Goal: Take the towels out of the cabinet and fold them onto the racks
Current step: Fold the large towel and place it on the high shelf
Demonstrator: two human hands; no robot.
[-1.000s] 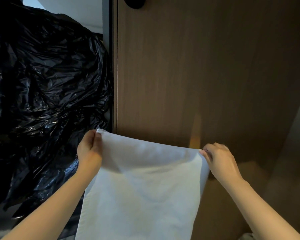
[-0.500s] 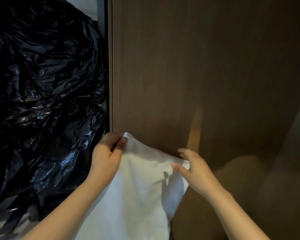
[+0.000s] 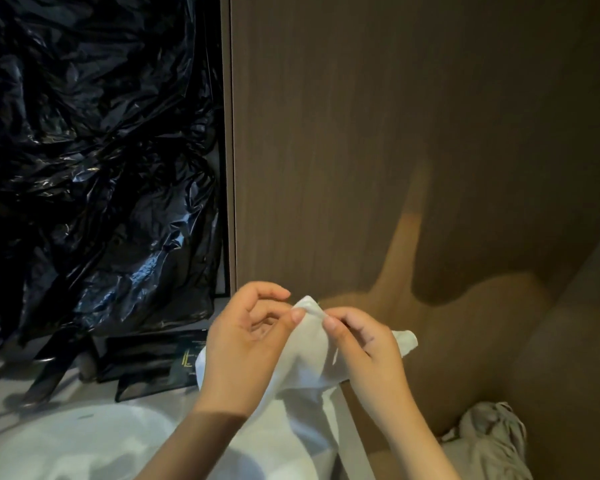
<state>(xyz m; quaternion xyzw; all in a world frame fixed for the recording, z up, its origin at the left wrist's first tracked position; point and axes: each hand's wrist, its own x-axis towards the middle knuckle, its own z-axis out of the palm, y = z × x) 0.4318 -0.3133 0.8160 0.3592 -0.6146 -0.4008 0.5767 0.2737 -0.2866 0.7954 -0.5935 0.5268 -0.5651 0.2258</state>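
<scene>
The left hand (image 3: pixel 246 337) and right hand (image 3: pixel 364 348) are raised close together (forearms angled inward), each grip pinching the white towel (image 3: pixel 309 362) at its top corner.

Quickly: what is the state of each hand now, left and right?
Left hand: closed, pinching a top corner of the white towel.
Right hand: closed, pinching the same towel.

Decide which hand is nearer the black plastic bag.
Left. The left hand holds the white towel just right of the black bag; the right hand sits farther right, across the towel corner.
</scene>
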